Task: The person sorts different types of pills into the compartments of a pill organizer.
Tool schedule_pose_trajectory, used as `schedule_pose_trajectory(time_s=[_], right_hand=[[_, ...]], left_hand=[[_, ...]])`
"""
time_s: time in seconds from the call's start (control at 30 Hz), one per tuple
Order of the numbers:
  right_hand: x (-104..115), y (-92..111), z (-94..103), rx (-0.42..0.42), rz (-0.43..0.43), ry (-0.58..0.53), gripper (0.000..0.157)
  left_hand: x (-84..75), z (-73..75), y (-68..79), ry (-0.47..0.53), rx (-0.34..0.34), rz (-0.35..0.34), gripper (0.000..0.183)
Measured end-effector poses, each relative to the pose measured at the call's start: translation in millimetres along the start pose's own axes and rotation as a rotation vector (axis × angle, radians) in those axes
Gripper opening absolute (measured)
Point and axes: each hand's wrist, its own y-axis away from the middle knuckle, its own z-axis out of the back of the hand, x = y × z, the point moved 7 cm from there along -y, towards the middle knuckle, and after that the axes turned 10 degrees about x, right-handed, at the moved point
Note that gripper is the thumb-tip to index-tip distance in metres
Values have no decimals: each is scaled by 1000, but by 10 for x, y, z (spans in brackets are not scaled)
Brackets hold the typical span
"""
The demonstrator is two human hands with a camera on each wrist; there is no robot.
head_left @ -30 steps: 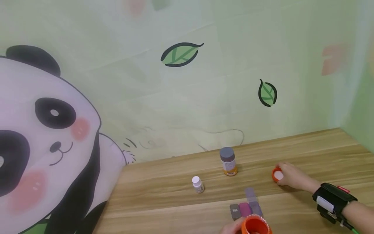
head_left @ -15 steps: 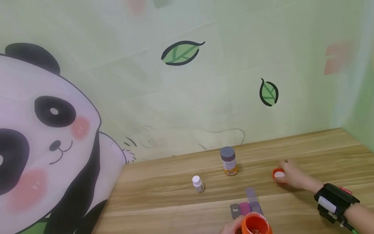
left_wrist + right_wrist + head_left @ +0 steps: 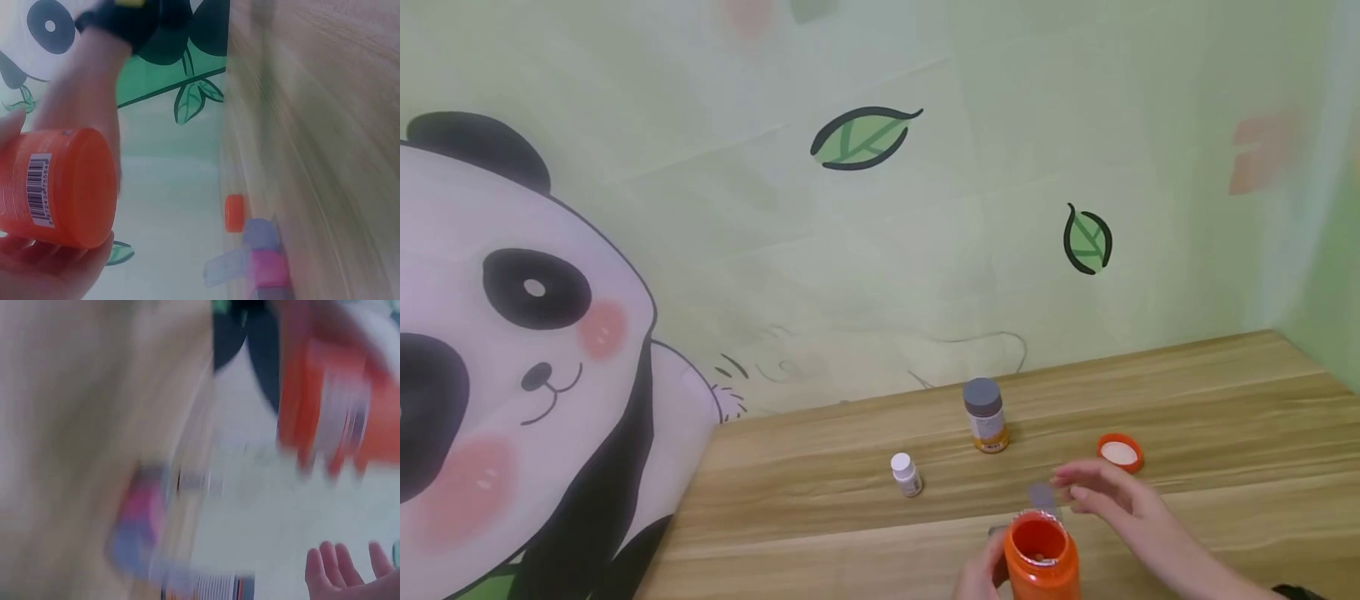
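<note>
white bottle (image 3: 906,477) stands leftmost; the left hand (image 3: 981,577) has fingers curled round the uncapped orange jar (image 3: 1045,580), above the counter (image 3: 805,510); over-tilting would likely spill its contents. the right hand (image 3: 1138,505), fingers loosely apart and holding nothing, might bump it, jolting pieces out.

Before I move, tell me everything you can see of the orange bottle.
The orange bottle is round and wide-mouthed and looks like plastic. It is uncapped, its rim ragged and whitish, with small pieces inside, too unclear to identify. A pale barcode sits near its base. The left hand holds it clear of the table, roughly upright, mouth up. The right hand is near but not touching it.
</note>
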Motion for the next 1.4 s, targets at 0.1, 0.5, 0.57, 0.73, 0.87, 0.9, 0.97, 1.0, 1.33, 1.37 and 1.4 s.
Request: schedule_pose_trajectory(time_s=[0.1, 0.5, 0.57, 0.73, 0.87, 0.9, 0.97, 1.0, 1.33, 1.37, 1.4], right_hand=[[52, 125, -164, 94, 160, -173, 44], [-204, 379, -432, -129, -79, -64, 64], [-227, 395, -451, -189, -110, -69, 67], [-269, 401, -490, -301, -276, -106, 72], [-310, 399, -536, -280, -460, -199, 76], [-305, 392, -540, -267, -473, -199, 76], [-300, 384, -535, -250, -490, -189, 77], [-299, 380, -529, -242, -496, -175, 77], [-288, 369, -484, -230, -528, -62, 74], [-287, 370, -479, -231, -529, -51, 73], [-288, 371, -473, -232, -531, -40, 73]], left_hand=[[-40, -1, 5, -23, -20, -13, 56], [-15, -11, 36, -71, -105, 170, 57], [-19, -16, 34, -102, -113, 136, 56], [-44, -29, 34, -220, -155, 47, 53], [-42, -31, 52, -263, -201, 32, 51], [-48, -35, 55, -279, -208, 19, 50], [-61, -47, 58, -316, -220, -15, 50], [-64, -52, 57, -336, -226, -23, 50], [85, -40, 16, -255, -214, 193, 58], [94, -40, 12, -240, -203, 203, 59], [95, -42, 7, -230, -184, 198, 60]])
